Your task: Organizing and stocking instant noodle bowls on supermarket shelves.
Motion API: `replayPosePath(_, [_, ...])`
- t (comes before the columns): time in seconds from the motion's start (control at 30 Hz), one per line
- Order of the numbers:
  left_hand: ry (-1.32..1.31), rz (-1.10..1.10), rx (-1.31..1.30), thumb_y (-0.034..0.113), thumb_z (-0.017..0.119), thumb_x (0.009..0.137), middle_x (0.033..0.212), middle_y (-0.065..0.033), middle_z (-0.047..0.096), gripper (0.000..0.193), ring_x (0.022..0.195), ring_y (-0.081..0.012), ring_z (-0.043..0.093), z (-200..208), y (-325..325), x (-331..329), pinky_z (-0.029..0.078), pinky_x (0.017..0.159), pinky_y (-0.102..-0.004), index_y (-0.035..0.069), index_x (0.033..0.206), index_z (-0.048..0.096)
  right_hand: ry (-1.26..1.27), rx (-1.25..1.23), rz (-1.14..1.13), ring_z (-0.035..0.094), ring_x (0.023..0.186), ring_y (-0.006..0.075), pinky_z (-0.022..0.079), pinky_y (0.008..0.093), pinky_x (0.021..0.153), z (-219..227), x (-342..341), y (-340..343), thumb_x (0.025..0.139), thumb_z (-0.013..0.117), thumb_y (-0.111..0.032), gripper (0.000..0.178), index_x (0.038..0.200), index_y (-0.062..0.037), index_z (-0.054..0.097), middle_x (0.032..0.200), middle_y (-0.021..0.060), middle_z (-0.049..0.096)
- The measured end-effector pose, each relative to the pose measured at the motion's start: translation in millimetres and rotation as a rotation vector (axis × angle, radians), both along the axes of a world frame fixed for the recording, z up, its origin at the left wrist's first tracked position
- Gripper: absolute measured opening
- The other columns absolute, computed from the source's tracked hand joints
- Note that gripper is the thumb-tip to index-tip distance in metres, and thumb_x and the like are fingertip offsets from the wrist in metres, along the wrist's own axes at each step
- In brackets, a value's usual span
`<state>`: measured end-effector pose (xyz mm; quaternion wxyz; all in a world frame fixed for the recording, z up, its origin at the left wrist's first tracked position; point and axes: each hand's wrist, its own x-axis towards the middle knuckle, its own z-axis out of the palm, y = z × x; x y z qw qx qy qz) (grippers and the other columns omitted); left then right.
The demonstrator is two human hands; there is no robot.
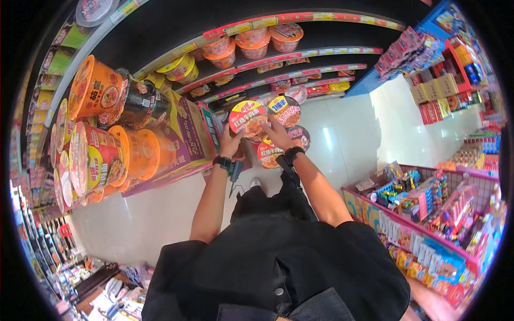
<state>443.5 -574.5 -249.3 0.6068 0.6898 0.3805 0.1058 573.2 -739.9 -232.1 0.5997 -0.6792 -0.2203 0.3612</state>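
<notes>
In front of me is an instant noodle bowl with a red and yellow lid (248, 114), gripped at its lower left edge by my left hand (230, 143). My right hand (278, 137) closes on the same bowl's right side; some of its fingers are hidden. Just beyond that hand stands another noodle bowl with a blue, yellow and white lid (284, 108). Below the hands are a red-lidded bowl (269, 154) and a dark-lidded bowl (300, 137); what supports them is hidden. Each wrist carries a black band.
Stacked noodle tubs (99, 155) and purple cartons (184, 128) stand close on my left. Shelves with orange noodle tubs (254, 45) run along the front. On the right are a pink-rimmed bin of small packets (428, 214) and a blue hanging rack (369, 75).
</notes>
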Motion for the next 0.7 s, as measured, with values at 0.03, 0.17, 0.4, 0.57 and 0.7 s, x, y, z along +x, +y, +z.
replayPosePath(0.03, [0.005, 0.011, 0.002, 0.021, 0.076, 0.087, 0.114, -0.0075, 0.067, 0.051, 0.095, -0.0160, 0.065, -2.4, -1.9, 5.8, 0.053, 0.072, -0.0287, 0.005, 0.129, 0.053, -0.004, -0.009, 0.016, 0.063, 0.105, 0.0186, 0.050, 0.0325, 0.089, -1.2, 8.5, 0.2, 0.100, 0.058, -0.038, 0.062, 0.146, -0.0010, 0.040, 0.124, 0.0147, 0.061])
replayPosePath(0.17, [0.027, 0.106, 0.029, 0.021, 0.077, 0.085, 0.114, -0.0085, 0.068, 0.051, 0.099, -0.0179, 0.066, -18.8, -4.0, 13.6, 0.054, 0.078, -0.0311, 0.005, 0.128, 0.054, -0.034, -0.013, 0.133, 0.063, 0.103, 0.0249, 0.050, 0.0355, 0.086, -12.6, 32.8, 3.0, 0.098, 0.059, -0.043, 0.062, 0.145, -0.0057, 0.044, 0.125, 0.0178, 0.063])
replayPosePath(0.4, [-0.099, 0.199, -0.052, 0.014, 0.076, 0.087, 0.114, -0.0077, 0.067, 0.045, 0.103, -0.0159, 0.064, -30.4, -29.4, 8.9, 0.051, 0.086, -0.0322, 0.005, 0.125, 0.053, 0.000, 0.060, 0.204, 0.064, 0.093, 0.0151, 0.052, 0.0309, 0.082, -28.3, 40.9, -8.1, 0.098, 0.061, -0.030, 0.055, 0.144, -0.0033, 0.045, 0.123, 0.0129, 0.062])
replayPosePath(0.57, [-0.133, 0.214, -0.043, 0.012, 0.075, 0.088, 0.119, -0.0085, 0.065, 0.054, 0.106, -0.0166, 0.063, -37.5, -34.5, 0.5, 0.053, 0.085, -0.0323, 0.005, 0.134, 0.047, -0.061, -0.029, 0.293, 0.061, 0.101, 0.0116, 0.053, 0.0279, 0.086, -49.0, 42.9, -7.1, 0.100, 0.060, -0.020, 0.052, 0.145, -0.0026, 0.042, 0.128, 0.0084, 0.059])
replayPosePath(0.7, [-0.110, 0.234, -0.022, 0.011, 0.074, 0.088, 0.121, -0.0093, 0.063, 0.057, 0.109, -0.0174, 0.062, -39.5, -46.8, 14.7, 0.053, 0.089, -0.0324, 0.006, 0.137, 0.045, -0.120, -0.034, 0.313, 0.060, 0.103, 0.0118, 0.052, 0.0282, 0.087, -73.2, 55.0, -16.3, 0.100, 0.059, -0.018, 0.052, 0.147, -0.0043, 0.040, 0.128, 0.0068, 0.059])
